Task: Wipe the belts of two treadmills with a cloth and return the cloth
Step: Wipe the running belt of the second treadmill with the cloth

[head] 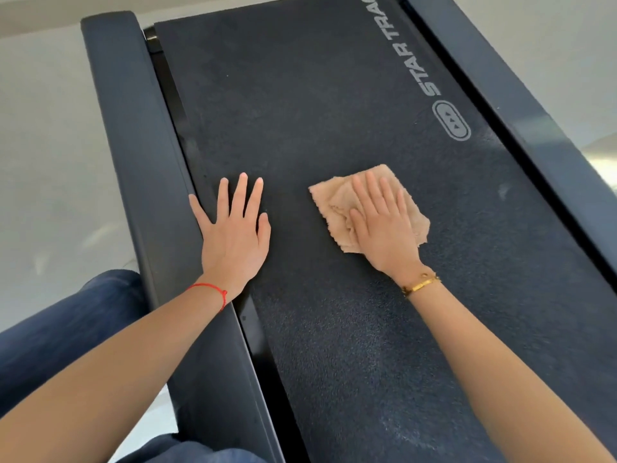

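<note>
Two hands are down on this black textured treadmill belt (300, 111). The right hand (384, 222) lies flat with straight fingers held close together, pressing a crumpled beige terry cloth (337, 198) into the belt around the middle of its width, a bit toward the right edge. The left hand (233, 228) is spread wide, palm down near the left edge of the belt, thumb reaching onto the dark blue side rail (133, 145). It looks like it's propping up body weight.

Stuff I'd worry about from here:

- The cloth isn't gripped at all, just pinned under a flat palm. It's already bunched on its left side, so a hard push could roll it up and leave the hand sliding bare on the belt, with streaks left unwiped.
- If the belt is free to roll, leaning on that left hand while shoving with the right could shift it and throw off balance. Can't tell whether it's locked.
- The gold bracelet (421, 285) on the right wrist sits low and could drag on the surface during a long stroke.
- The strip by the grey printed logo (430, 71) along the right edge looks easy to skip, since it's the longest reach.

Only one treadmill is in view here, so I'd guess plenty of the job is left.
</note>
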